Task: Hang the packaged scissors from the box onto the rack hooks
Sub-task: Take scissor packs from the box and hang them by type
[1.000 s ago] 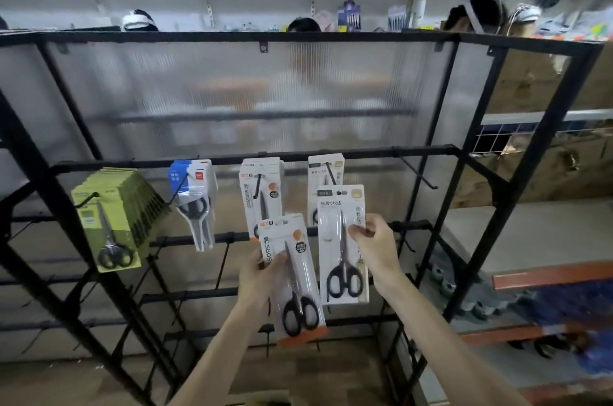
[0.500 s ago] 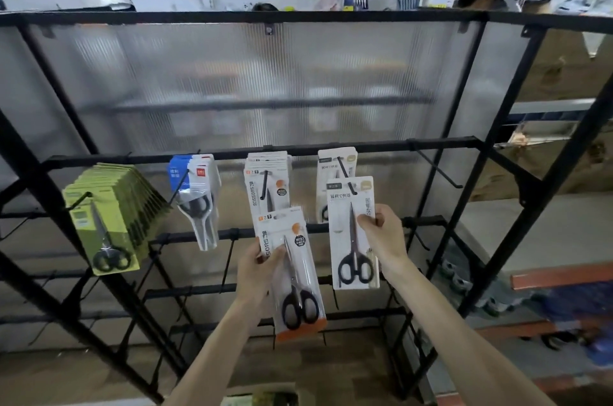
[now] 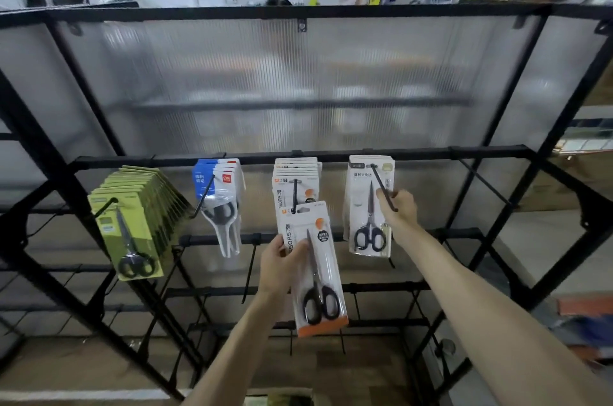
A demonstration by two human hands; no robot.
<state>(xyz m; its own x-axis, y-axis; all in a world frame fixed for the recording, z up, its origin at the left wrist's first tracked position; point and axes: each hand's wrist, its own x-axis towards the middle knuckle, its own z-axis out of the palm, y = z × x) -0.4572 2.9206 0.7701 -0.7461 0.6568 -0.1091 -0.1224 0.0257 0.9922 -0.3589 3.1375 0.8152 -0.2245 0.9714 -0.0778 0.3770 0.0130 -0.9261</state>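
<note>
Four hooks on the rack [image 3: 331, 156] already carry packs, the right hand [image 3: 398, 209] curled by the white pack [image 3: 366, 206], grip unclear, while the left hand [image 3: 282, 264] pinches an orange-edged pack [image 3: 320, 276] yet unhung.

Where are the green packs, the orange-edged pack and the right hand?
green packs [image 3: 127, 236]: head view, front card.
orange-edged pack [image 3: 316, 276]: head view, card middle.
right hand [image 3: 399, 209]: head view, back of hand, gripping hook [image 3: 381, 185].

Orange-edged pack [image 3: 315, 273]: clear blister, black-handled scissors inside, blades up, near upright, slightly tilted. Left hand [image 3: 282, 266] grips its left edge at mid-height. Matching stack [image 3: 295, 186] hangs directly above that grip. White pack [image 3: 368, 206], black-handled scissors, hangs on hook [image 3: 381, 186], just left of right hand [image 3: 399, 211] pinching hook tip.
</note>
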